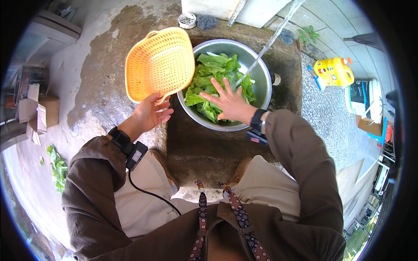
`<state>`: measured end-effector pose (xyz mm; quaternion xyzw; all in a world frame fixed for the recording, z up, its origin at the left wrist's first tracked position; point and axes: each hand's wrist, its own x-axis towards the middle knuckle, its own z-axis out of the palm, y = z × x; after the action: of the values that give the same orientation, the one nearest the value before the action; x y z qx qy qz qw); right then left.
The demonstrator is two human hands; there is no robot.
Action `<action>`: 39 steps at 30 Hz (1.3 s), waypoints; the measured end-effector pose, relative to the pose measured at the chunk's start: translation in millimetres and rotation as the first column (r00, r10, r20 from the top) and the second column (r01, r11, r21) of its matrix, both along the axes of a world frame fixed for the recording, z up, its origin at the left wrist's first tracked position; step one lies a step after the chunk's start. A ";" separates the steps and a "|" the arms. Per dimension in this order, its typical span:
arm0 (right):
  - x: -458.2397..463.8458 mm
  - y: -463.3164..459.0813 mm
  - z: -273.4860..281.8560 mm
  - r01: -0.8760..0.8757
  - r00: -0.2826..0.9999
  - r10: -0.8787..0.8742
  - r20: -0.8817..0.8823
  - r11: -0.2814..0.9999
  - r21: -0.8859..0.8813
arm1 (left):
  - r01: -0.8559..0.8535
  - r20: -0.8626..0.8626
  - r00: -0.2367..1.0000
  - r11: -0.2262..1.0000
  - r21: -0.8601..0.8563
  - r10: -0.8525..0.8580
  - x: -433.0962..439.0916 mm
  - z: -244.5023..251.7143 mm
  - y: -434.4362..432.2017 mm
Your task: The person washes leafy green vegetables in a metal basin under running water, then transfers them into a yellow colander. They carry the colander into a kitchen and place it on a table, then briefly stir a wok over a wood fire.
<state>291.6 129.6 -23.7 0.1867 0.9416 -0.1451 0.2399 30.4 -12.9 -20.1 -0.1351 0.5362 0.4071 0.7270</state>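
Observation:
A round metal basin (266, 83) full of green leafy lettuce (214, 70) stands before me. Over the leaves my right hand (230, 102) is spread flat, fingers apart, holding nothing; whether it presses on them I cannot tell. A stream of water (272, 40) falls from the upper right into the basin beside that hand. My left hand (152, 111) grips the handle of a yellow-orange plastic colander basket (160, 67) at its near corner. The basket is tilted towards me at the basin's left rim, and no food shows in it.
On the speckled ledge (318, 120) at right stand a yellow pump jug (333, 71), a blue-handled brush (316, 80) and a white bucket (369, 96). A round drain strainer (187, 21) and dark scouring pads (207, 22) lie behind. Loose leaves (58, 168) and a cardboard box (42, 111) are at left.

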 end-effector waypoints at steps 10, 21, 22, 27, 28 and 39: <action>33.0 30.6 -50.4 0.092 0.942 -0.160 -0.295 0.969 -0.231 | 0.020 0.056 0.998 0.999 0.041 -0.022 11.7 -1.8 7.8; 59.9 51.6 -9.4 0.066 0.988 -0.113 -0.106 0.925 -0.373 | 0.099 0.026 0.995 0.993 0.070 -0.101 16.4 0.3 15.2; 56.2 45.9 -13.4 0.049 0.990 -0.096 -0.105 0.925 -0.378 | 0.099 0.031 0.994 0.992 0.082 -0.102 16.5 1.2 15.5; 39.0 11.9 -37.3 0.003 0.985 -0.043 -0.170 0.972 -0.233 | 0.100 0.025 0.994 0.992 0.078 -0.102 17.2 1.5 15.9; 37.9 8.1 -40.1 0.038 0.983 -0.077 -0.164 0.972 -0.231 | 0.102 0.018 0.994 0.993 0.061 -0.104 16.3 1.5 15.1; 36.8 15.1 -36.7 0.154 0.986 -0.166 -0.009 0.934 -0.323 | 0.085 0.038 0.996 0.996 0.037 -0.086 9.1 -4.5 10.7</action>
<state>328.3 144.7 -60.3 0.2183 0.8913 -0.3189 0.2373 39.5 -2.2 -24.6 -0.1073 0.5199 0.3822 0.7563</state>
